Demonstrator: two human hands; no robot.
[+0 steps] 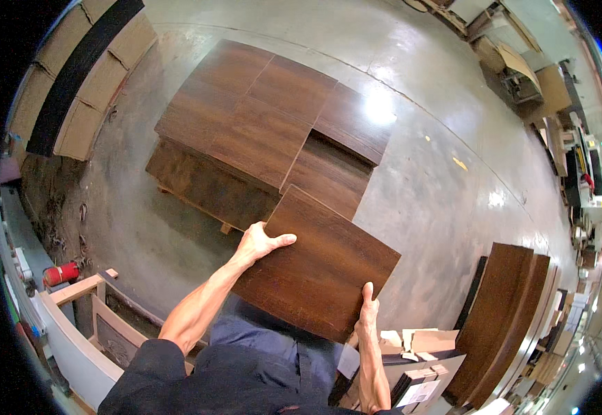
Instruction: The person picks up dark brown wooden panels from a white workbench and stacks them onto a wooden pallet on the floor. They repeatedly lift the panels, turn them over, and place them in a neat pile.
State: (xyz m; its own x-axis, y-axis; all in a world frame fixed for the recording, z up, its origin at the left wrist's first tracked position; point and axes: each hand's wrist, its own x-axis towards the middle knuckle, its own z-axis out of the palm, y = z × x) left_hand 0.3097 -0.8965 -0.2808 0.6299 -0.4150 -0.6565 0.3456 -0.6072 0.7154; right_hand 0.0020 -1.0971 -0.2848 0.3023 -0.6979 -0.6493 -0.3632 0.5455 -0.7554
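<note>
A dark brown wood-grain panel (315, 263) is held in front of my body, tilted. My left hand (261, 243) grips its left edge, thumb lying on the face. On the right edge my right hand (366, 312) is closed, thumb up on the top face; its other fingers are hidden beneath. Beyond the panel's far edge lie stacks of matching brown panels (259, 131) on a low wooden pallet. One stack at the near right (328, 176) sits lower than those around it.
Tall brown boards (498, 311) stand at the right, beside cardboard pieces (429, 340). At the lower left are a wooden frame (97, 304) and a red cylinder (61, 274). Strapped cardboard (97, 79) lies at the upper left. Grey concrete floor (425, 194) surrounds the pallet.
</note>
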